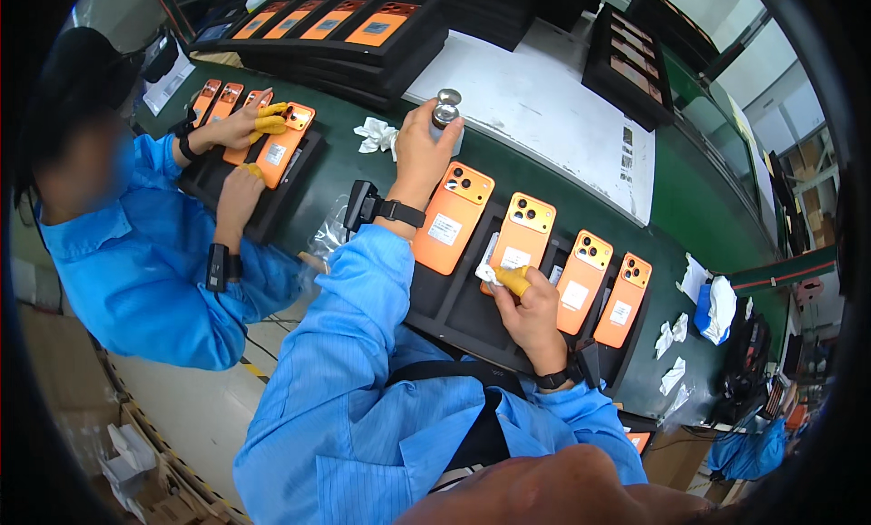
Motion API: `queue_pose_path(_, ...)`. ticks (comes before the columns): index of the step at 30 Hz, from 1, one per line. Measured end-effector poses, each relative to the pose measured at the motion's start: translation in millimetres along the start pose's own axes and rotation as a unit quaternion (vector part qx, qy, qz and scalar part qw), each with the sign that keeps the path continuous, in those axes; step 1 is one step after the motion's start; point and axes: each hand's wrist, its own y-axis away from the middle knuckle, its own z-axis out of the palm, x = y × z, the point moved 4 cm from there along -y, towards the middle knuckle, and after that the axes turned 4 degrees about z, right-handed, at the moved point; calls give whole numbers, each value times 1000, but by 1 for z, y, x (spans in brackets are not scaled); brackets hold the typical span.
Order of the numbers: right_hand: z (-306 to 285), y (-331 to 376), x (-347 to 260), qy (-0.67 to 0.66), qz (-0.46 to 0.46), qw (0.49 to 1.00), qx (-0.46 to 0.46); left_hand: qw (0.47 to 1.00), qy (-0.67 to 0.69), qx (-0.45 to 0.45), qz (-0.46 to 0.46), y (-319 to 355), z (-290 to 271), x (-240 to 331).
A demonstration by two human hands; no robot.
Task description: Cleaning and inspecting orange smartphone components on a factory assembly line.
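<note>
My left hand (421, 162) is closed round a small dispenser bottle (445, 117) with a round metal top, its lid tipped up. The bottle's lower part is mostly hidden. My right hand (533, 318), a yellow finger cot on one finger, pinches a crumpled white wipe (486, 273). The wipe is at the lower left edge of an orange phone (524, 225). This phone and several others, such as the one to its left (454, 218), lie camera side up in a black foam tray (434, 294). Each carries a white label.
On the left a co-worker in blue (163, 271) handles orange phones in another tray. Stacked black trays (381, 62) with phones stand behind, beside a white board (544, 107). Crumpled wipes (376, 135) and a blue-and-white wipe pack (717, 309) lie on the green table.
</note>
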Motion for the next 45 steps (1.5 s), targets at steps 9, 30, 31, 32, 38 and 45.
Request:
queue_pose_path(9,5,3,2,1,13,1000,-2,999,-20,-17,25,0,-7,11)
queue_pose_path(30,14,3,-9,42,-17,999,-10,999,-18,-1,43,0,-8,5)
queue_pose_path(31,14,1,-12,47,-29,998,-11,999,-18,-1,42,-1,-9,5)
queue_pose_path(32,14,-1,-14,47,-29,998,-11,999,-21,-4,44,-1,-9,5)
queue_pose_path(38,25,-36,-33,118,-85,989,-9,999,-15,-12,31,-1,-5,2)
queue_pose_path(45,60,-54,-30,180,-134,973,-60,1000,-13,-11,19,1,-5,0)
